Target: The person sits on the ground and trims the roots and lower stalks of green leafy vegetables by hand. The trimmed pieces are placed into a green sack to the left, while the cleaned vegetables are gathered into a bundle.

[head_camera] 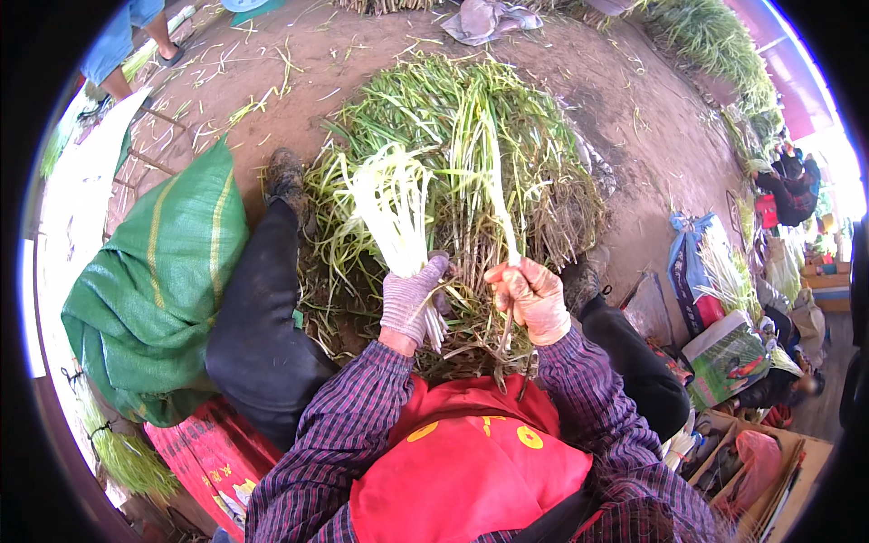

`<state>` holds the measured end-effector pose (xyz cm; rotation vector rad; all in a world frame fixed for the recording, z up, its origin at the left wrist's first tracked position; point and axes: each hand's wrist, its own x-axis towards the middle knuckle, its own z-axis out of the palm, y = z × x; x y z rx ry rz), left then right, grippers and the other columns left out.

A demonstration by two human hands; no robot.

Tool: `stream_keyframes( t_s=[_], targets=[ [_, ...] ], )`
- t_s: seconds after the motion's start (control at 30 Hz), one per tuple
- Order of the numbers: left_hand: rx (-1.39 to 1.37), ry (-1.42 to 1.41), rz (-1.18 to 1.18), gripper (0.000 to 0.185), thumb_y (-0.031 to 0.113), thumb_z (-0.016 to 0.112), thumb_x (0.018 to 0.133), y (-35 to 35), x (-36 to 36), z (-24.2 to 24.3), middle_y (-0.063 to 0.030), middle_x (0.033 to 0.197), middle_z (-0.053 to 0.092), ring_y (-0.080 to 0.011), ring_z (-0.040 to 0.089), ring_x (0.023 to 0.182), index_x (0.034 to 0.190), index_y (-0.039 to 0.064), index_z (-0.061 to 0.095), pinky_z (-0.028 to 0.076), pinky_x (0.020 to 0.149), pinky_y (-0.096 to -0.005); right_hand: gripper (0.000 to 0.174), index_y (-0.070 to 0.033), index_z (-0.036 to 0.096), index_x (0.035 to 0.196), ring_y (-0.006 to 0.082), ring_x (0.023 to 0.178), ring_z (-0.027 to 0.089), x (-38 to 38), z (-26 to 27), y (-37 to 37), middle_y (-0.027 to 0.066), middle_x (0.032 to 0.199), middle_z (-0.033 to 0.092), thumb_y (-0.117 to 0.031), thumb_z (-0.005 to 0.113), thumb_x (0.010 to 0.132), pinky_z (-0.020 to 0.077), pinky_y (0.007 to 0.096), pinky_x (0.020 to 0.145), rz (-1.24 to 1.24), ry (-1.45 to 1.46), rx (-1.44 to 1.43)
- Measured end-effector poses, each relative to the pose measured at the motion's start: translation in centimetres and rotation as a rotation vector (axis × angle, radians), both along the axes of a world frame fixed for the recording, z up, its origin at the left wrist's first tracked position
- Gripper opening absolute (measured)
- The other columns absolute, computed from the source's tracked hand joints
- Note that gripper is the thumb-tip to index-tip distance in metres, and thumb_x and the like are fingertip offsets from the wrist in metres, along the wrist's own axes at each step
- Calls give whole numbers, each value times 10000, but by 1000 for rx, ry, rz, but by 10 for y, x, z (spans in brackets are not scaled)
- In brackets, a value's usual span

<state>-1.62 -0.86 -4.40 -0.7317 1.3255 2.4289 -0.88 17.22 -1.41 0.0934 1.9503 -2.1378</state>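
Note:
My left hand [415, 295], in a pale knitted glove, is closed around a bunch of pale garlic chives or similar leafy stalks [397, 210]; their white ends stick out below the fist. At the right, my right hand [533, 295], in a stained light glove, pinches a single leafy stalk [501, 203] near its white base, with its leaves pointing away from me. Brownish strips hang beneath those fingers. Beyond and under both hands lies a large heap of green leafy stalks [421, 102], with brown, soil-covered ends towards the right.
A green woven sack [163, 251] lies beside my left leg. At right are a wooden box with compartments [791, 468], a patterned bag [730, 356] and bundled stalks [730, 271]. A person [112, 47] stands at upper left; other people sit at far right.

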Motion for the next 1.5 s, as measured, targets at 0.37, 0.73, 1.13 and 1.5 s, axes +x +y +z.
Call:
stream_keyframes(
  t_s=[0.37,0.73,1.13,1.5],
  targets=[
    [-180,-20,-126,144,117,710,796,12,6,-13,-13,603,574,-101,481,384,857,15,629,383,349,-242,185,-86,643,891,275,542,592,31,-38,4,89,606,593,-242,656,791,481,365,523,385,687,1111],
    [-119,116,-203,210,100,704,801,18,14,-24,21,778,619,-60,530,614,987,26,641,423,522,-215,352,-51,622,1109,45,405,403,-15,-65,-9,-25,655,592,-335,575,906,282,208,390,61,-367,-206],
    [-176,127,-236,243,127,710,799,18,14,-29,-5,755,642,-89,579,582,1002,16,636,449,505,-227,168,-39,634,1008,33,450,441,-22,-77,-11,30,864,680,-106,645,855,334,159,394,-82,-433,-384],
    [-181,57,-21,163,83,730,763,23,14,-18,-26,657,616,-107,534,469,887,10,653,423,431,-238,139,-79,606,979,94,526,533,-4,-67,-21,48,842,647,-89,647,846,413,180,463,-302,-304,-644]
  ],
)
